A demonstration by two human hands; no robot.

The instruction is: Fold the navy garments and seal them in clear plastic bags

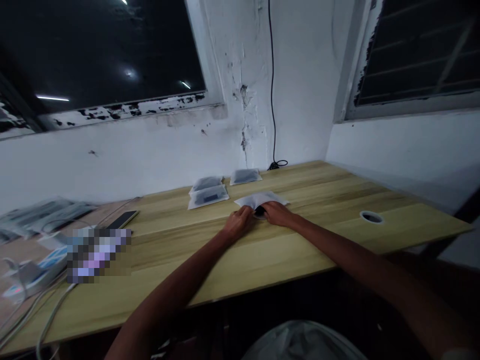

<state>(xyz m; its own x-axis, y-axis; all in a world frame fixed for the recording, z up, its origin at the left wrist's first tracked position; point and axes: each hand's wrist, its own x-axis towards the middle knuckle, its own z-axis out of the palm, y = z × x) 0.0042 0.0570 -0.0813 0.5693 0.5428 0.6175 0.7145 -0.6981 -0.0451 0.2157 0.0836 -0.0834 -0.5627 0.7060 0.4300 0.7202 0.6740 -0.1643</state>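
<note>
A frosted, translucent plastic pouch (258,198) lies on the wooden table (225,272), its mouth facing me. My left hand (239,220) is closed on the near left edge of this pouch. My right hand (278,214) reaches into the mouth from the right, and its fingertips are hidden under the plastic. Something dark (259,211) shows in the opening between both hands; its kind cannot be made out. Beyond my left hand lie two similar filled pouches, the nearer one (208,196) overlapping the farther one (206,183). Another filled pouch (245,176) rests close to the wall.
On the left are a phone (123,220), a power strip (28,287) with cables, and a pile of plastic-wrapped items (45,215). A pixelated patch covers something beside the phone. A black cable (272,100) hangs down the wall. A round cable hole (372,217) sits at the right.
</note>
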